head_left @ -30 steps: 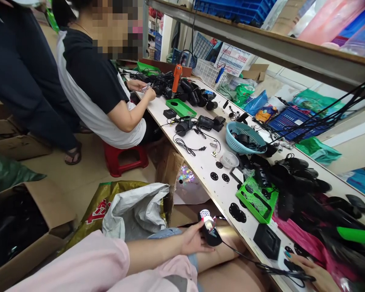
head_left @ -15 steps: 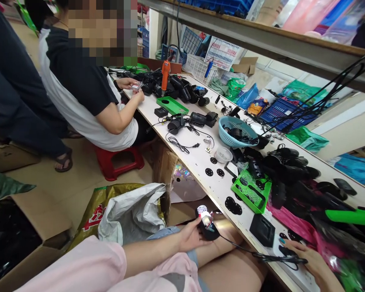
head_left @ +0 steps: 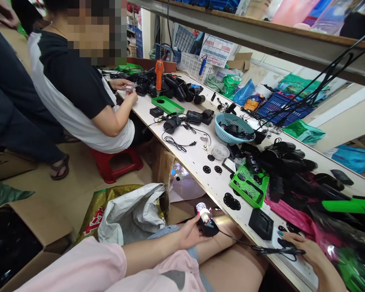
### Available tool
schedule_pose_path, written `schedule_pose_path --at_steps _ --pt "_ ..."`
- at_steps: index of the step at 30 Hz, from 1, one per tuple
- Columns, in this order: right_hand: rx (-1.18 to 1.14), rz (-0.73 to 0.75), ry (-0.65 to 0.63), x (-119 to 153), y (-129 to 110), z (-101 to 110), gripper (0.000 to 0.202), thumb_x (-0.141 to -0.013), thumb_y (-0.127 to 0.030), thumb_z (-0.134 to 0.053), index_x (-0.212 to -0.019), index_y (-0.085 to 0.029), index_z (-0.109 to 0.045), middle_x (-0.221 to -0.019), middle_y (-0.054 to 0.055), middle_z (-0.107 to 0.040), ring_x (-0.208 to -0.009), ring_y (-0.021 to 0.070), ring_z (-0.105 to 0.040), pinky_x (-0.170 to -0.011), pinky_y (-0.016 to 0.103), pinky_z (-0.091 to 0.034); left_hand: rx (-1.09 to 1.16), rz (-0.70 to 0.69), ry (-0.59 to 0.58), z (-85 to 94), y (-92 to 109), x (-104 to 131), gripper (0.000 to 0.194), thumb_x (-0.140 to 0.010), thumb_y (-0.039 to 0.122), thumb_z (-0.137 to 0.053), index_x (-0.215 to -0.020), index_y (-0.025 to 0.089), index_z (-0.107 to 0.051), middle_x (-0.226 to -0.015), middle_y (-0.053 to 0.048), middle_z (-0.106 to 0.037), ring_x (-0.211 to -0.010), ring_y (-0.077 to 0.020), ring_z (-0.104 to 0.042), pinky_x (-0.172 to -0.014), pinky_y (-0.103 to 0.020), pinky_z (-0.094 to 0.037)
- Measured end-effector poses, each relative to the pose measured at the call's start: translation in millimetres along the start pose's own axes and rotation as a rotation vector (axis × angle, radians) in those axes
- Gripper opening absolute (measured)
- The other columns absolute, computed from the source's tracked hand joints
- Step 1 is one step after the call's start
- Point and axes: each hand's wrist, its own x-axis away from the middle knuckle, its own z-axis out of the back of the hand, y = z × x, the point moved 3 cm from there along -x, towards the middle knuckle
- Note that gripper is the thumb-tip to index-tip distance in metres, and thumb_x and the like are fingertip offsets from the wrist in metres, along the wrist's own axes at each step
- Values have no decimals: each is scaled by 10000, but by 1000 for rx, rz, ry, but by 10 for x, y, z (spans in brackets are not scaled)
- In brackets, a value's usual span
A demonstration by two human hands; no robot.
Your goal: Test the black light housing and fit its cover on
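Observation:
In the head view, my left hand (head_left: 191, 232) holds a small black lamp (head_left: 211, 229) over my lap, fingers curled around its side. A patterned round part and clear parts of the lamp glow brightly. From it a black cord (head_left: 237, 242) runs right to a tied bundle at the table edge. My right hand (head_left: 312, 252) is closed at a black plug (head_left: 285, 243) on a white power strip (head_left: 302, 271), with the cord bundle beside its fingers. The plug's prongs are hidden. Just left of the strip lies a black hexagonal piece (head_left: 260, 224).
Green trays (head_left: 235, 184), a blue basket (head_left: 217, 129), black discs (head_left: 231, 200) and heaps of black housings (head_left: 287, 162) occupy the table. A co-worker (head_left: 79, 93) sits farther along, beyond an orange electric screwdriver (head_left: 159, 75). Sacks (head_left: 130, 213) and boxes stand on the floor.
The view has shifted slightly, so the table and its contents appear a little farther left. Both hands keep their places, and the lamp stays lit.

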Motion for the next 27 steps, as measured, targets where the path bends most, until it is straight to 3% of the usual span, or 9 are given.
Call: schedule_pose_path --at_steps 6,11,17,19,23,26,27 --pt "-52 -88 -54 -41 76 -8 355 -343 -523 -748 -591 -270 -777 -824 87 -763 -891 374 -715 -679 385 -594 20 -9 9 -5 -4 7 486 -933 481 -579 -1204 81 -621 -1260 -188 -657 -1209 -291 -601 -1133 -479 -361" --pt "-84 -67 -55 30 -37 -19 320 -327 -512 -732 -553 -287 -757 -787 92 -758 -860 386 -717 -731 415 -598 49 -21 31 -31 15 25 470 -940 453 -576 -1198 62 -622 -1202 -201 -679 -1158 -300 -633 -1116 -495 -381" --pt "-151 24 12 252 -292 2 360 -382 -484 -753 -631 -225 -772 -826 112 -760 -820 339 -701 -668 373 -565 60 -23 78 -182 58 147 507 -964 450 -542 -1302 71 -559 -1163 -168 -711 -1128 -265 -660 -1110 -440 -411" --pt "-188 71 108 329 -322 59 447 -405 -511 -776 -713 -188 -772 -848 111 -757 -797 310 -686 -657 360 -540 50 -25 89 -242 70 188 544 -979 435 -522 -1393 84 -489 -1184 -148 -716 -1127 -241 -665 -1123 -412 -408" --pt "-226 148 423 770 -414 154 657 -631 -642 -678 -1032 -125 -730 -884 124 -729 -748 243 -625 -652 350 -495 20 16 83 -376 60 276 573 -1014 382 -453 -1500 90 -368 -1291 -161 -677 -1218 -237 -626 -1175 -407 -358" --pt "-230 238 466 1344 -664 39 449 -785 -572 -668 -1052 -215 -718 -1034 67 -709 -878 210 -629 -795 327 -509 24 -6 20 -547 35 346 536 -1033 328 -396 -1522 110 -353 -1358 -149 -639 -1337 -225 -534 -1238 -410 -249" --pt "-216 343 429 1535 -791 -30 347 -855 -511 -648 -1043 -227 -715 -1053 58 -700 -925 208 -631 -853 332 -503 26 -20 -7 -621 28 360 522 -1036 321 -387 -1520 128 -367 -1370 -136 -633 -1364 -222 -506 -1253 -417 -207"
